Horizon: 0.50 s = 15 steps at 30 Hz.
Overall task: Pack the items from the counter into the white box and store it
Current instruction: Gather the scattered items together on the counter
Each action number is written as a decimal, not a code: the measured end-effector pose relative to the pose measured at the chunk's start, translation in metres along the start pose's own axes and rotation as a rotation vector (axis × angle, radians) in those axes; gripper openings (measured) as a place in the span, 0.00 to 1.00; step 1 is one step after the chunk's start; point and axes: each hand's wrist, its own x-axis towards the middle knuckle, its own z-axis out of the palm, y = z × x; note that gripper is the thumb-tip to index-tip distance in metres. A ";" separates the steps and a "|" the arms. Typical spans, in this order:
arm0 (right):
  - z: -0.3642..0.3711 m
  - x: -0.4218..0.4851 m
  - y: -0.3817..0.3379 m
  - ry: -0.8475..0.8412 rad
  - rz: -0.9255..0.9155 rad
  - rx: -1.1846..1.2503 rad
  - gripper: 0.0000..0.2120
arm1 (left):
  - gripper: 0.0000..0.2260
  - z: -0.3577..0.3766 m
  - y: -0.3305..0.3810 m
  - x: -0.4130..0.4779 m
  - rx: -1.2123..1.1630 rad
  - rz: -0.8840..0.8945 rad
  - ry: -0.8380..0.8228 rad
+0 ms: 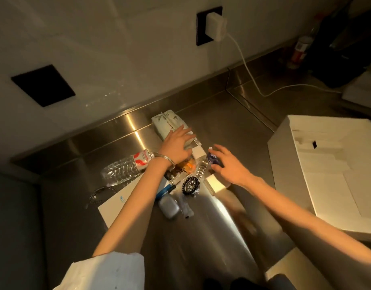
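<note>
The open white box (285, 147) stands at the right on the steel counter (201, 237), with white moulded inserts inside. My left hand (177, 144) lies spread on a pale tissue pack (166, 122) near the back wall. My right hand (227, 164) hovers with fingers apart just over a small blue packet (213, 159). Between the hands lie a small white box (198, 152), an orange wrapper (188, 166) and a metal wristwatch (192, 185). A clear water bottle (126, 169), a blue pen (164, 191), a grey earbud case (169, 207), a chain bracelet (100, 193) and a flat white card (115, 204) lie to the left and front.
A white charger (216, 26) sits plugged into a wall socket, and its cable (249, 74) trails across the back right of the counter. A red-labelled bottle (301, 49) and dark equipment stand in the far right corner. A raised steel ledge runs along the wall.
</note>
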 end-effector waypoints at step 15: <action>-0.084 -0.109 0.033 -0.099 -0.409 -0.178 0.20 | 0.19 0.052 0.117 -0.103 0.004 -0.155 0.180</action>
